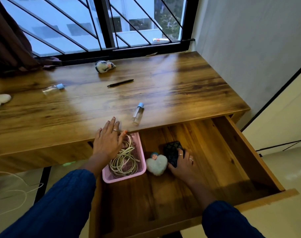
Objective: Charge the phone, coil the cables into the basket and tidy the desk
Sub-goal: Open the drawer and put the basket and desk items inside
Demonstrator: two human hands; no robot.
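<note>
Head view: coiled cables (124, 159) fill perforated pink basket (140, 157).

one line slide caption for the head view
Left hand over the pink basket of coiled cables; right hand on a dark case in the open drawer.

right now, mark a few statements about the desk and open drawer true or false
1. The pink basket holds coiled cables. True.
2. The right hand rests on the pen. False: it is on a dark patterned object in the drawer; the pen lies on the desk.
3. The left hand has its fingers straight. True.
4. Both small bottles stand upright. False: the bottles lie on their sides.
</note>
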